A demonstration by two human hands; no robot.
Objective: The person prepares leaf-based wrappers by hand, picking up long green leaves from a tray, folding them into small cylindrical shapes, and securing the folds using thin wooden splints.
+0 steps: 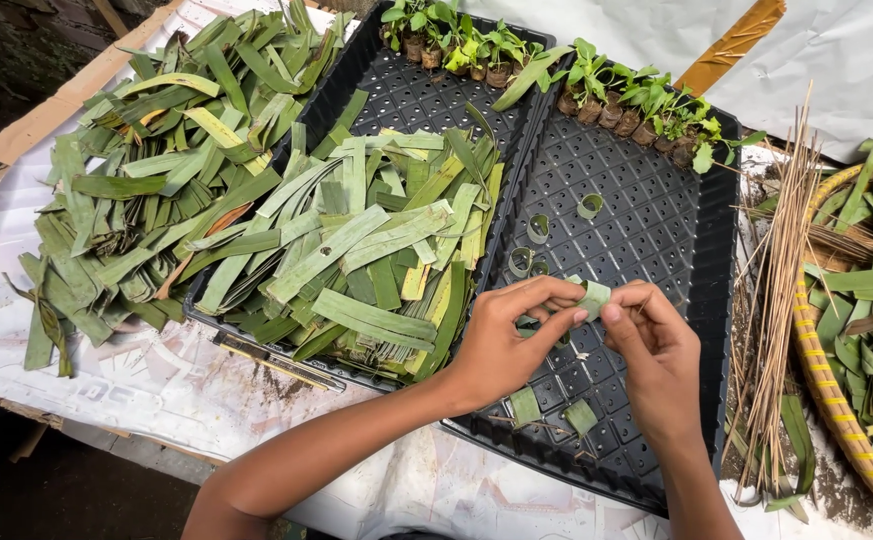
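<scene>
Both hands pinch one small strip of green leaf above the right-hand black seedling tray. The left hand has thumb and forefinger closed on the strip's lower left side, while the right hand closes its fingertips on the right edge. The strip is curled, apparently into a small ring; its long axis runs roughly from lower left to upper right, with the paler upper end pointing away from the person. Whether the curl is fully closed I cannot tell, since the fingers cover the overlap.

The likely trouble is the curl springing open if either pinch loosens, because the leaf looks stiff and the hold is only at the fingertips. It could also drop into the tray cells.

Just beyond the hands, three finished leaf rings stand in the tray. Two flat cut pieces lie nearer the person. Seedlings in leaf pots line the far edge. The left tray holds a heap of cut leaf strips, more lie on the table beyond it, and thin sticks rest beside a basket at right
</scene>
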